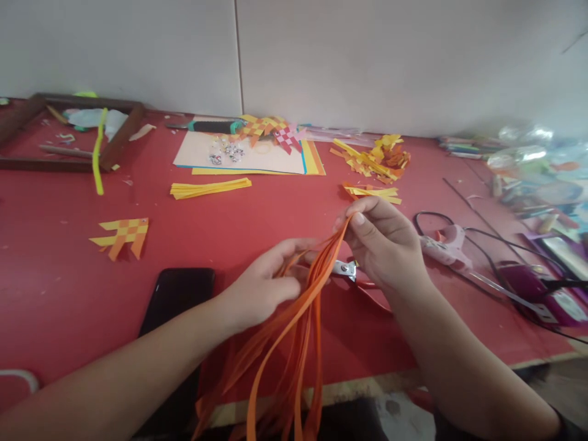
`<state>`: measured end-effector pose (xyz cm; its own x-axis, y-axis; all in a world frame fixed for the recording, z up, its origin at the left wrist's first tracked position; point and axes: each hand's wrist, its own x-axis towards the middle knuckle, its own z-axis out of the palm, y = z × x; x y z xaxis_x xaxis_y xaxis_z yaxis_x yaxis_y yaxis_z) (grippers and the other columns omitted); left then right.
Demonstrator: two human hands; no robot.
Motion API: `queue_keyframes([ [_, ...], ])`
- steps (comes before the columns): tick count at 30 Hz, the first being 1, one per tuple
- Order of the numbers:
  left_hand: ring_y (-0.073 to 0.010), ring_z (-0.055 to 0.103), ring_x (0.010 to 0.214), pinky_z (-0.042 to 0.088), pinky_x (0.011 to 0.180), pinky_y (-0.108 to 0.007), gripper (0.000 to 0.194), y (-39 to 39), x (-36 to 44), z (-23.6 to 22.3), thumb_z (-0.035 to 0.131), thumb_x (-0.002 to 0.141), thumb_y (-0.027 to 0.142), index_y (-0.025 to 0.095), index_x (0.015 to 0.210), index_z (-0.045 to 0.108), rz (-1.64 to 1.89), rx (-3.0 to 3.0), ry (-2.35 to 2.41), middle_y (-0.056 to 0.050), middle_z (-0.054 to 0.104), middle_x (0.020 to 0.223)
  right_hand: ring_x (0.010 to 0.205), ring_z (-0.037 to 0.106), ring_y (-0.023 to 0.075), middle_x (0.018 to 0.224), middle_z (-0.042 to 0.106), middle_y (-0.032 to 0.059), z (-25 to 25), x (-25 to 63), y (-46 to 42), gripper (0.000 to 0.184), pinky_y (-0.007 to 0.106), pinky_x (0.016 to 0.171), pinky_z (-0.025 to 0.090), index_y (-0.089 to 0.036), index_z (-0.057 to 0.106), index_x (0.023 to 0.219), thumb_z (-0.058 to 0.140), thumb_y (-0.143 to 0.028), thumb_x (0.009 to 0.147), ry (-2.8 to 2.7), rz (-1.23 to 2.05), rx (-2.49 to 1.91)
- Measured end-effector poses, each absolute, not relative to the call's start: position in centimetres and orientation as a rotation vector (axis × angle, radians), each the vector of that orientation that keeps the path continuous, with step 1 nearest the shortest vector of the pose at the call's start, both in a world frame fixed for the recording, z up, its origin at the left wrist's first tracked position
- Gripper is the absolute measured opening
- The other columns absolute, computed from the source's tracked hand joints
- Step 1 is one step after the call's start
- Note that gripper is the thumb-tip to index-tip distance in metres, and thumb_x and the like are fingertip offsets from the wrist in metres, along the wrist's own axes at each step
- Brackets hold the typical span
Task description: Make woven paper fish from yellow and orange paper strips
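Observation:
A bundle of long, thin orange paper strips (305, 300) hangs over the table's front edge. My right hand (386, 242) pinches the bundle's upper end between thumb and fingers. With fingers curled round some strips lower down, my left hand (269, 285) is beside the bundle; part of its grip is hidden behind the strips. Scissors (346, 269) with red handles lie on the table behind the strips, partly covered by my right hand. Left of my hands is a woven yellow-and-orange paper fish (124, 236). A black phone (179, 300) lies under my left forearm.
Yellow strips (211, 188) lie beyond my hands, near paper sheets (248, 156) bearing small beads. Paper scraps (376, 159) are piled at the back. A wooden frame (128, 131) stands back left. A pink glue gun (448, 248) and its cord lie to the right, beside a purple device (544, 294).

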<state>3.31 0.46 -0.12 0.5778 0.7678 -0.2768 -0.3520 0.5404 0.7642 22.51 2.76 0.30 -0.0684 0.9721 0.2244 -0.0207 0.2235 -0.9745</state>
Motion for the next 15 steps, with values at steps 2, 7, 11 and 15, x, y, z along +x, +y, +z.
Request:
queue_keyframes([
  [2, -0.0216, 0.067, 0.1, 0.049, 0.079, -0.027, 0.052, 0.8, 3.1, 0.1, 0.061, 0.057, 0.004, 0.02, 0.106, 0.065, 0.781, 0.631, 0.608, -0.006, 0.072, 0.109, 0.067, 0.062, 0.013, 0.075, 0.064, -0.0007, 0.7, 22.5, 2.6, 0.012, 0.029, 0.066, 0.056, -0.023, 0.06, 0.087, 0.064, -0.034, 0.089, -1.403, 1.067, -0.982],
  [7, -0.0172, 0.071, 0.083, 0.051, 0.081, -0.028, 0.007, 1.3, 3.0, 1.3, 0.064, 0.081, 0.02, 0.018, 0.078, 0.058, 0.837, 0.549, 0.663, -0.003, 0.073, 0.086, 0.065, 0.061, 0.012, 0.073, 0.064, 0.0006, 2.9, 21.5, 2.0, 0.012, 0.027, 0.062, 0.054, -0.02, 0.06, 0.085, 0.062, -0.03, 0.091, -1.553, 1.037, -1.015],
  [11, -0.0175, 0.072, 0.077, 0.056, 0.077, -0.031, 0.017, 1.1, 3.0, 2.5, 0.067, 0.085, 0.028, 0.018, 0.079, 0.054, 0.793, 0.623, 0.666, -0.004, 0.073, 0.083, 0.065, 0.06, 0.0115, 0.073, 0.062, 0.001, 5.0, 20.8, 2.3, 0.012, 0.026, 0.06, 0.052, -0.018, 0.061, 0.083, 0.06, -0.027, 0.092, -1.686, 0.998, -1.07],
  [15, -0.0162, 0.071, 0.078, 0.058, 0.077, -0.032, 0.014, 1.5, 2.4, 3.6, 0.068, 0.085, 0.027, 0.019, 0.087, 0.057, 0.845, 0.735, 0.668, -0.002, 0.072, 0.087, 0.063, 0.059, 0.0108, 0.071, 0.061, 0.0, 7.2, 20.5, 3.5, 0.011, 0.026, 0.059, 0.053, -0.019, 0.061, 0.08, 0.06, -0.023, 0.091, -1.766, 0.912, -1.036],
])
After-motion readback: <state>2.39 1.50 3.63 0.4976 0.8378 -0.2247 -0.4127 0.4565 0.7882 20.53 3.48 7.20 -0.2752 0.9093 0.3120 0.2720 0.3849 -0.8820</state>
